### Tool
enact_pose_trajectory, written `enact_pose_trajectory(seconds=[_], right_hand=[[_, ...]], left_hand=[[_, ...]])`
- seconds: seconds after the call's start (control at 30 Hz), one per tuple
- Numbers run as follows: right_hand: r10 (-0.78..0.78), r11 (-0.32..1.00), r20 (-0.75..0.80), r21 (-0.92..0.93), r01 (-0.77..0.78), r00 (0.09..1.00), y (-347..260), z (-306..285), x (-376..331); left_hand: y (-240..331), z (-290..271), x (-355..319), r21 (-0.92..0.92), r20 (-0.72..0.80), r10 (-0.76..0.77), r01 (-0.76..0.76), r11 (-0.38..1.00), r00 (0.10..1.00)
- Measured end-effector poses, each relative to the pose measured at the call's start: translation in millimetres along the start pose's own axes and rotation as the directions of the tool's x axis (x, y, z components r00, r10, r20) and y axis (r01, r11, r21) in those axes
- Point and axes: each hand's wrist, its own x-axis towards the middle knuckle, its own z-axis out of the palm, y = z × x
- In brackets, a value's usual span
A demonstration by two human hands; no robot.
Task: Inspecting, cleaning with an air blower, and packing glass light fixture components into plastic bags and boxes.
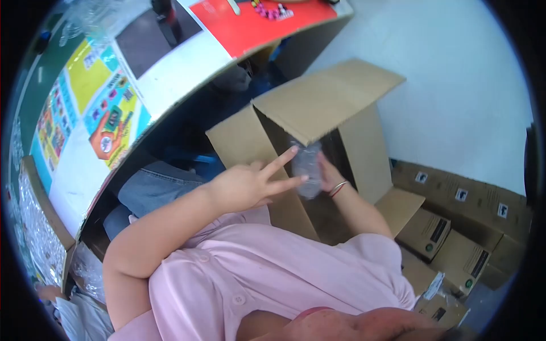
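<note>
A translucent, crinkled plastic-wrapped item (307, 170) is held over the mouth of an open cardboard box (367, 153). My right hand (329, 172), with bracelets at its wrist, grips the item's right side. From the left, my left hand (244, 184) reaches toward it with two fingers stretched apart, their tips at the item's left edge; the other fingers are curled or hidden. One raised flap (330, 99) of the box overhangs the item's top end. What the wrapping contains cannot be made out.
A table (176, 74) at the left and far side carries printed sheets, a red sheet (250, 28) and pink beads (270, 11). Closed cartons (429, 233) are stacked at the right by the white wall (455, 85). Bubble wrap (40, 227) lies at the far left.
</note>
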Motion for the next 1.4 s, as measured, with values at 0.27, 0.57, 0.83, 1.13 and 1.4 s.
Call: enact_pose_trajectory(seconds=[0.27, 0.57, 0.83, 1.13, 1.4], right_hand=[[-0.117, 0.987, 0.069, -0.104, 0.124, 0.991, -42.2, -66.0, 88.0], [-0.461, 0.887, -0.224, -0.083, 0.455, 0.859, -27.8, -65.8, 234.0], [-0.364, 0.929, -0.092, 0.041, 0.368, 0.927, 19.4, -12.4, 265.1], [-0.325, 0.945, -0.078, 0.004, 0.327, 0.942, 18.5, -40.4, 209.6], [-0.335, 0.941, -0.010, -0.065, 0.333, 0.942, -7.4, -16.0, 149.8]], left_hand=[[-18.0, 31.1, 3.1, 0.029, -0.032, -0.212, 0.212, 0.977, 0.977], [-31.6, 36.8, 12.5, -0.075, -0.031, -0.087, 0.084, 0.994, 0.996], [-42.7, 30.7, 14.7, -0.236, 0.041, -0.097, 0.104, 0.966, 0.994], [-46.5, 23.4, 0.6, -0.240, -0.048, -0.006, -0.006, 0.971, 0.999], [-18.9, -66.0, -22.4, -0.012, -0.101, 0.225, -0.228, 0.974, 0.969]])
